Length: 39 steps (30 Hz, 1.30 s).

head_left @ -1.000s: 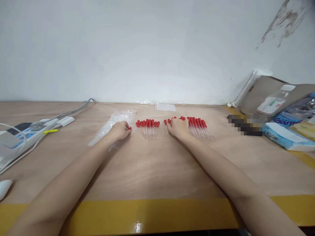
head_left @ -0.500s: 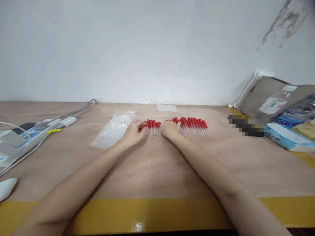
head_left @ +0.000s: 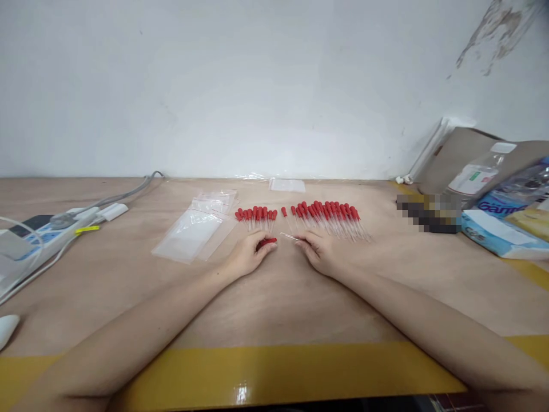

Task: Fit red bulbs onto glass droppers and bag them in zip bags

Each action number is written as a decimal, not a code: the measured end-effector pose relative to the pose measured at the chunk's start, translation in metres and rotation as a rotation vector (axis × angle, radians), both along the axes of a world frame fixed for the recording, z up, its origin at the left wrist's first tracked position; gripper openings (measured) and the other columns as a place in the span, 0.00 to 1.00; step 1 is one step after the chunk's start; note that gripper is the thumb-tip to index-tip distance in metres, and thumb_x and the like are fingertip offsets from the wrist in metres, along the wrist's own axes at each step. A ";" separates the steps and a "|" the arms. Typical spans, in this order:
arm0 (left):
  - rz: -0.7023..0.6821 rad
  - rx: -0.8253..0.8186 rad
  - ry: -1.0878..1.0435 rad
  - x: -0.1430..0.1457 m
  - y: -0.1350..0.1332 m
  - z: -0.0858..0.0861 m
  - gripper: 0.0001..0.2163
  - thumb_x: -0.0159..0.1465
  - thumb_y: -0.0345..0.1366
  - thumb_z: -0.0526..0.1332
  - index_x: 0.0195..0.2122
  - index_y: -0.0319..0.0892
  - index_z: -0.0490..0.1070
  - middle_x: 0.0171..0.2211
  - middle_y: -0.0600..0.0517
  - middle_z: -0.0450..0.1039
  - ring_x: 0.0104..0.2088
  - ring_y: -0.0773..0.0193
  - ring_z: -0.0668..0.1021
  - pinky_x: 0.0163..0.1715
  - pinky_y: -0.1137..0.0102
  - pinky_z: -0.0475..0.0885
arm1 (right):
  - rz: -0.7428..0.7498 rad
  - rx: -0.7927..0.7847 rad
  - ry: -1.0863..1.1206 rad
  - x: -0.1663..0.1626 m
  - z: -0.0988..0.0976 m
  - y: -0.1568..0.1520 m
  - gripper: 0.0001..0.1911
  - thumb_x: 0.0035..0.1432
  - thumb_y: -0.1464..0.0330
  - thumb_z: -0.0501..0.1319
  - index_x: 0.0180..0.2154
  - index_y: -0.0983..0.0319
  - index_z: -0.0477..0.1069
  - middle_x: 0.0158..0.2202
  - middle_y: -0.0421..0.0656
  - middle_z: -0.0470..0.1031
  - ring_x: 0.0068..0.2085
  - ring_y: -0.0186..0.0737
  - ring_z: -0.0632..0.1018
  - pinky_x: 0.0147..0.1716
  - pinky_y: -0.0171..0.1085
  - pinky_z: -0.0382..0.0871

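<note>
Droppers (head_left: 330,209), just now: left hand (head_left: 249,254) and right hand (head_left: 319,250) have pulled back toward the wearer; half a second ago both were up among the red tops.
Work in hand: seems to have passed from picking to handling single pieces, two of them held face to face over the tabletop (head_left: 274,309), a gap between.
Left fingers: clamped on a red bulb (head_left: 266,242); whether they hide a tube behind it, cannot tell.
Right fingers: pinched on a clear tube (head_left: 288,236), tip pointing left toward that bulb; its other end is hidden.
Bags (head_left: 189,232): clear, flat, overlapping, left of the droppers.
Left group (head_left: 257,213): a short row lying just beyond the left hand.
Lone dropper (head_left: 283,212): between the groups.
Right group (head_left: 317,207): a longer row, tubes overlapping and slanting rightward.
Look: bright red, rounded bulbs at the far ends, slim colourless tubes faint against the wood.
Slip (head_left: 287,185): pale, flat, near the wall (head_left: 274,86).
</note>
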<state>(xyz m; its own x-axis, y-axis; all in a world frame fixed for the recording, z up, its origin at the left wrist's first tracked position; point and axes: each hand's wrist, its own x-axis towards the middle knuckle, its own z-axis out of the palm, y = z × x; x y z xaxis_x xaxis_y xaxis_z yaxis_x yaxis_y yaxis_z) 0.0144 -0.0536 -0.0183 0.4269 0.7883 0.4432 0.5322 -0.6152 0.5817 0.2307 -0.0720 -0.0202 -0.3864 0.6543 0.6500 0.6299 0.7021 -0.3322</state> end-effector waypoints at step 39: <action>-0.186 0.180 0.230 0.000 -0.011 0.007 0.10 0.63 0.38 0.52 0.34 0.40 0.69 0.28 0.50 0.68 0.29 0.66 0.70 0.30 0.72 0.65 | -0.010 -0.040 -0.399 -0.006 0.019 -0.007 0.15 0.61 0.66 0.48 0.34 0.60 0.73 0.30 0.41 0.74 0.28 0.32 0.66 0.36 0.39 0.46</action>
<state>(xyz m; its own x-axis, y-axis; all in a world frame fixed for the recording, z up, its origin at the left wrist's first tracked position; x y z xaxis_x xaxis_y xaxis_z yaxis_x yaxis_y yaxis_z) 0.0147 -0.0643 -0.0109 0.6611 0.6055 0.4431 0.5056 -0.7959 0.3332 0.2242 -0.0789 -0.0016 -0.5969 0.6809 0.4244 0.7218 0.6867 -0.0867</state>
